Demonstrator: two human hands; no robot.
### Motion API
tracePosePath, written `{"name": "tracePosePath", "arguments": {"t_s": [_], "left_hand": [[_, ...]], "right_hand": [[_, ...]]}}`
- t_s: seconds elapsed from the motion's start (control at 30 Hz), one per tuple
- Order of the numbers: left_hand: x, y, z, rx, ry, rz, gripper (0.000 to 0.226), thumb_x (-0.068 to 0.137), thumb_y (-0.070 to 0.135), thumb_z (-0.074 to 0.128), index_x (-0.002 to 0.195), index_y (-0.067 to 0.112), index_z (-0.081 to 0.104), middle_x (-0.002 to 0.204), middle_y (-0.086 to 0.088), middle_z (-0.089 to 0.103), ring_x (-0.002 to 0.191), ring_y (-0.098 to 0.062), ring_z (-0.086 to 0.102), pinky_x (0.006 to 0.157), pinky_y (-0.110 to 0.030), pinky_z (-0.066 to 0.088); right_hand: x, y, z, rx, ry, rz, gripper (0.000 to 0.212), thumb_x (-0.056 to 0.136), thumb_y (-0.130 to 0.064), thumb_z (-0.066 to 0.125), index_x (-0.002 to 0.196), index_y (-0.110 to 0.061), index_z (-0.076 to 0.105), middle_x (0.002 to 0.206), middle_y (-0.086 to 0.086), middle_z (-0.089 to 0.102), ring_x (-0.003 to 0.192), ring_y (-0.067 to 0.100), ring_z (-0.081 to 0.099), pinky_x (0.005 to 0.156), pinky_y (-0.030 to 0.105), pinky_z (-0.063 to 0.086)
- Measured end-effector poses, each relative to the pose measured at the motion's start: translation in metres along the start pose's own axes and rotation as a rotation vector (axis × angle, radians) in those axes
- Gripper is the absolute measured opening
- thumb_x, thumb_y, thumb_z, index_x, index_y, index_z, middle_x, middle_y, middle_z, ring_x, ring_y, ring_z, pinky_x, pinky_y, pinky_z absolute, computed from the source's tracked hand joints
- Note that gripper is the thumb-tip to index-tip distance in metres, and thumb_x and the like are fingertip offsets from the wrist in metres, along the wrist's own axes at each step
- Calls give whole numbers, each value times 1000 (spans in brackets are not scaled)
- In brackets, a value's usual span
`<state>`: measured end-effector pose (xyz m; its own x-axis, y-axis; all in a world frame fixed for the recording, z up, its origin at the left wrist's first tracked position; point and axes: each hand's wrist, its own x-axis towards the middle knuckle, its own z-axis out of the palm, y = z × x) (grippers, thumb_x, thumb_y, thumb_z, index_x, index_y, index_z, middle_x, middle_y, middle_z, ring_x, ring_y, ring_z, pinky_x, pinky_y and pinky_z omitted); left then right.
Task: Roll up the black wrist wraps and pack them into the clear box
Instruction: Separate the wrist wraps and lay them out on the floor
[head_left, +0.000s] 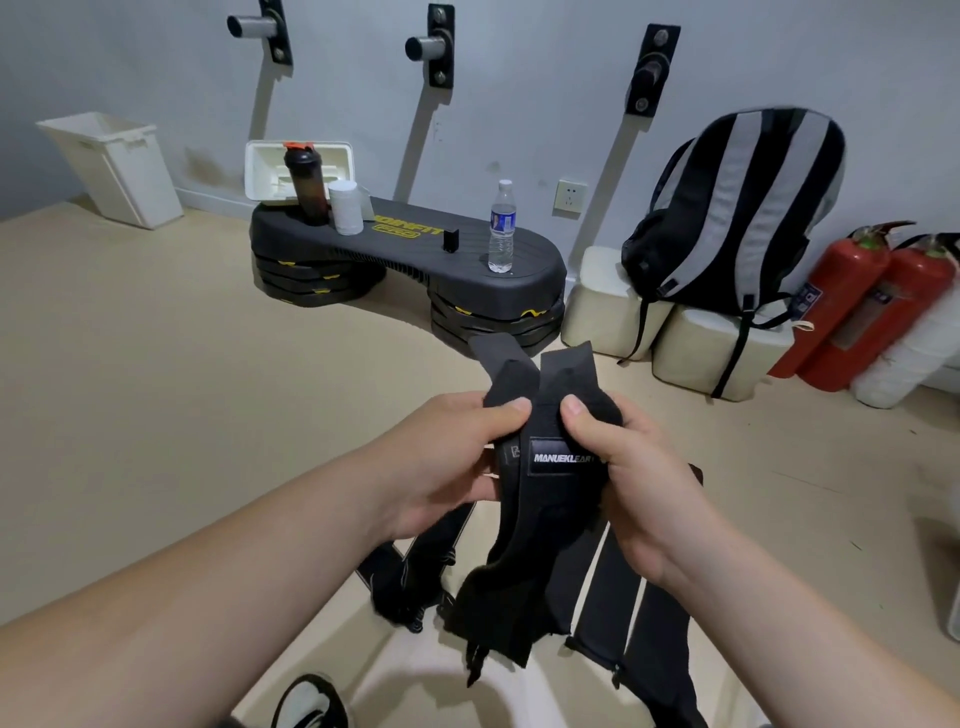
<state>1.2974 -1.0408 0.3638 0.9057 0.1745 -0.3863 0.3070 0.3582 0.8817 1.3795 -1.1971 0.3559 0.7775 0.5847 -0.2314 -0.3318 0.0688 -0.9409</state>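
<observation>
Above the floor (156, 415), we hold the black wrist wraps (540, 499) up in both hands.
Our left hand (441, 467) pinches the near upper fold, our right hand (623, 467) clamps the labelled band; loose ends dangle below, the label (563, 457) facing us.

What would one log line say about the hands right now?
left hand: holds wraps | right hand: holds wraps | wraps: unrolled, off floor | box: unseen

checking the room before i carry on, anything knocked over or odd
The white bin by the far wall leans tilted rather than standing square. The water bottle and shaker stand upright on the step platform; no spills visible.
</observation>
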Motion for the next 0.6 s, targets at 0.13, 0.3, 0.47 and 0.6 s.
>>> {"name": "tracePosePath", "arguments": {"t_s": [0.13,0.3,0.47,0.6], "left_hand": [[2,2,-3,64,39,31,28,111,31,52,120,17,76,113,-6,81,95,-18,75,83,-40,64],[4,4,-10,51,209,25,27,110,25,55,120,8,73,96,-7,79,77,-18,74,67,-34,63],[-2,3,3,158,90,114,24,98,37,73,89,15,76,83,-6,75,71,-16,69,63,-24,58],[-6,3,11,260,-47,120,46,104,46,61,108,1,73,98,-9,78,88,-16,71,80,-26,61]], "right_hand": [[-1,1,3,-51,28,-73,26,107,-34,59,117,-15,73,114,10,80,109,29,76,94,45,61],[-5,-1,0,-179,-13,-281,27,96,-42,64,106,-19,75,112,20,74,101,26,73,92,42,60],[1,1,-4,-152,-9,-225,35,91,-43,68,109,-14,74,107,19,77,95,25,76,79,32,64],[5,4,-7,-199,4,-250,27,94,-42,67,110,-21,71,106,13,77,95,23,75,82,36,63]]}}
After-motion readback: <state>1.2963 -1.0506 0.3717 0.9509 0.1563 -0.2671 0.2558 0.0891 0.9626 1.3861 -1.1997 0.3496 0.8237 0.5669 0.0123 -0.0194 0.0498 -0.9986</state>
